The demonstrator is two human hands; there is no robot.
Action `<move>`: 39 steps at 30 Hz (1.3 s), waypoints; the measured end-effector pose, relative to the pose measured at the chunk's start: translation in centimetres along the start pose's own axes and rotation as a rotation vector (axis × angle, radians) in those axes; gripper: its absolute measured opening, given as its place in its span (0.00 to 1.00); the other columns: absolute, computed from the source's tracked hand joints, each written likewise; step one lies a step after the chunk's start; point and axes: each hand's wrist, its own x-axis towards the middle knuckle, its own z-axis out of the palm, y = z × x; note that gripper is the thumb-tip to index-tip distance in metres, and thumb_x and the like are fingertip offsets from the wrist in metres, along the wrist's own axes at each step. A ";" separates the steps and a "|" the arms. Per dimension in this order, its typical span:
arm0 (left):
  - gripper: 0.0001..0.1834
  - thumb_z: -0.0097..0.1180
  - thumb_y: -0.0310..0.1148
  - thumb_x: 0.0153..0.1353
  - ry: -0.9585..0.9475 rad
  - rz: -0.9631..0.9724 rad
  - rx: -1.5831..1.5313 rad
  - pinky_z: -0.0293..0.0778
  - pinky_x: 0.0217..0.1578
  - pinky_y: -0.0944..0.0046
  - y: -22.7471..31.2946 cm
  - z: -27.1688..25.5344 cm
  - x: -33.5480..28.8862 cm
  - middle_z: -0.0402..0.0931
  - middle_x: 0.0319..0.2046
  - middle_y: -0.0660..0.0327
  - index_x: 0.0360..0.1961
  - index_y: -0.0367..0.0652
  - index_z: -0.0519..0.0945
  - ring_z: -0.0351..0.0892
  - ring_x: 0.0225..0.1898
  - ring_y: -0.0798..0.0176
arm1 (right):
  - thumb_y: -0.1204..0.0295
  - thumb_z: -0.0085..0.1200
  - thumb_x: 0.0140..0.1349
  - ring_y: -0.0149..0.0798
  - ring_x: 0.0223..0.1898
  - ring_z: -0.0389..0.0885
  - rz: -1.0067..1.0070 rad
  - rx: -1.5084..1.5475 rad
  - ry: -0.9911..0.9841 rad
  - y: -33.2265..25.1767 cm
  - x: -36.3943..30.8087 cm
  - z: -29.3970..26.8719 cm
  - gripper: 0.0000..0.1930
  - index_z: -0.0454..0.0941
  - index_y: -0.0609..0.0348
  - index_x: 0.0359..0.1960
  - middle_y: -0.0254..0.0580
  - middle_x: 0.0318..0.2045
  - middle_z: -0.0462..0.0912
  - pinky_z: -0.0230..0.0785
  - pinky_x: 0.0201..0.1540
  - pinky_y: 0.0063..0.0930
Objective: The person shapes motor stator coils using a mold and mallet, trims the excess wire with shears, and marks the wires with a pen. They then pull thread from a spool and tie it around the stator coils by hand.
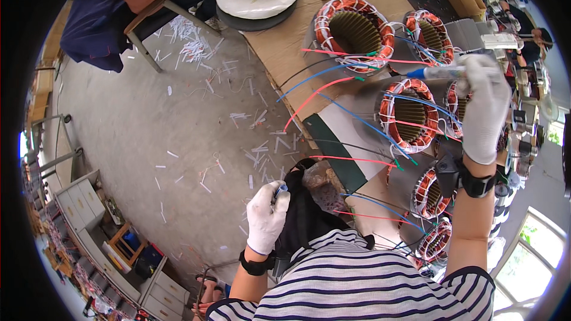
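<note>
marker pen (443, 72), white-barrelled with a blue end, is held by the right hand (485, 104), whose fingers, though blurred, are clamped around it. its long axis is pointed leftward from those fingers, the blue end being set between two copper-wound stators: one (361, 28) farther out and left, the other (410, 112) closer in, just below the pen. whether either is touched cannot be told. a small blue cap-like piece (281, 189) is pinched in the left hand (266, 217), well apart from the stators; the right is nearer.
</note>
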 end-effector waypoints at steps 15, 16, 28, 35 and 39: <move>0.08 0.56 0.27 0.57 -0.132 0.058 0.054 0.70 0.27 0.67 2.2 1.9 1.4 0.77 0.25 0.54 0.37 0.35 0.79 0.73 0.21 0.64 | 0.68 0.55 0.58 0.37 0.18 0.79 -0.155 -0.338 -0.130 5.8 -0.4 3.6 0.08 0.78 0.60 0.26 0.44 0.16 0.78 0.68 0.24 0.26; 0.08 0.56 0.27 0.57 -0.141 0.062 0.061 0.70 0.27 0.67 2.4 1.9 1.4 0.77 0.25 0.54 0.37 0.35 0.79 0.73 0.21 0.64 | 0.68 0.55 0.58 0.36 0.18 0.79 -0.136 -0.292 -0.134 5.8 -0.7 3.6 0.08 0.79 0.60 0.26 0.44 0.16 0.78 0.68 0.24 0.25; 0.09 0.55 0.28 0.60 -0.318 0.136 0.173 0.69 0.26 0.70 6.1 3.8 1.8 0.76 0.24 0.57 0.39 0.34 0.79 0.71 0.21 0.70 | 0.74 0.52 0.62 0.18 0.23 0.66 0.174 0.078 0.430 4.3 -10.2 -9.2 0.08 0.79 0.69 0.33 0.28 0.21 0.74 0.58 0.26 0.13; 0.10 0.55 0.28 0.60 -0.461 0.218 0.208 0.68 0.26 0.70 9.0 6.9 1.3 0.75 0.22 0.57 0.40 0.34 0.79 0.69 0.21 0.71 | 0.71 0.56 0.57 0.32 0.19 0.78 0.282 -0.083 0.359 7.8 -12.2 -8.8 0.08 0.79 0.63 0.31 0.43 0.18 0.79 0.69 0.26 0.25; 0.10 0.55 0.29 0.61 -0.485 0.298 0.241 0.68 0.25 0.70 10.0 7.8 0.8 0.75 0.22 0.58 0.41 0.35 0.79 0.68 0.21 0.71 | 0.67 0.59 0.55 0.47 0.24 0.81 0.185 -0.191 0.343 10.0 -11.4 -7.9 0.09 0.80 0.61 0.29 0.45 0.22 0.81 0.72 0.28 0.31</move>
